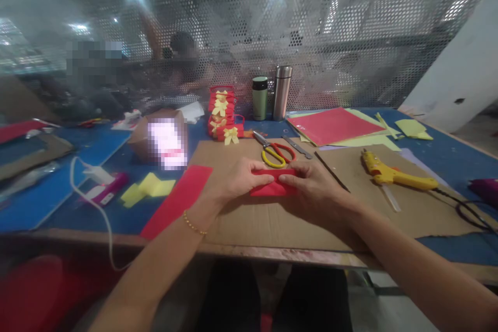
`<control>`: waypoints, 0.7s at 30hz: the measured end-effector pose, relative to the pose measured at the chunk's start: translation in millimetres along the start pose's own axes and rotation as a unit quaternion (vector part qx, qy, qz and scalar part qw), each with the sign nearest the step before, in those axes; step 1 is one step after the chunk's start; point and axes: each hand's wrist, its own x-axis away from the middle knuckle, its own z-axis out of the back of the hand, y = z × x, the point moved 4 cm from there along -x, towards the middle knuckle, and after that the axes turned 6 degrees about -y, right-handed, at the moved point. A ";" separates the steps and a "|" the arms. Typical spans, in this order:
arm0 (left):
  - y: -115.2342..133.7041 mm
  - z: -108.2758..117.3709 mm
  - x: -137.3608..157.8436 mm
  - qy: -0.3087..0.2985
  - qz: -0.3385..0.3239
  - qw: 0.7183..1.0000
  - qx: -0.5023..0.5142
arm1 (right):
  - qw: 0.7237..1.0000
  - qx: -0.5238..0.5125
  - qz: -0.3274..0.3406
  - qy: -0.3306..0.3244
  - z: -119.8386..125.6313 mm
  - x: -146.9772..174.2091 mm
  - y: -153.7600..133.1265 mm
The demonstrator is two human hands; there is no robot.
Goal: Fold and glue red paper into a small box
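Note:
Between my two hands is a small folded piece of red paper (268,191), held over the cardboard. My left hand (246,179) pinches its left part, thumb on top. On the right part, my right hand (311,181) grips it the same way, the thumbs nearly meeting in the middle. My fingers under the paper are hidden. Just beyond my hands lie scissors (278,154) with yellow and red handles. A red paper strip (177,202) lies beside my left forearm. Past the scissors, finished-looking red paper pieces with yellow bows (221,109) are stacked.
A yellow glue gun (400,176) lies on the cardboard (249,225) at right, near a utility knife (298,146). Red sheets (336,125), a green tumbler (260,98) and a steel flask (282,93) stand farther back. Yellow paper (150,187) and a purple power strip (111,189) are left.

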 end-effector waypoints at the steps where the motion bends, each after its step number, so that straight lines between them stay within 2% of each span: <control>1: -0.9 -0.4 -0.8 -0.003 -0.010 1.000 0.008 | 1.000 -0.006 -0.001 0.001 -0.3 0.4 0.1; 9: -5.1 -3.1 -2.2 -0.004 -0.034 0.999 0.016 | 1.000 -0.014 -0.024 0.007 2.8 5.5 2.1; 15: -3.8 -9.1 -2.8 -0.028 -0.033 0.999 -0.001 | 0.997 0.070 -0.041 -0.007 3.6 5.6 -0.2; 19: -2.5 -13.3 -5.1 -0.043 -0.046 0.998 -0.010 | 0.997 0.044 -0.064 -0.026 -2.5 11.2 -5.1; 21: -1.1 -13.1 -4.8 -0.048 -0.056 0.997 -0.007 | 0.996 0.053 -0.076 -0.008 -1.9 12.7 -9.6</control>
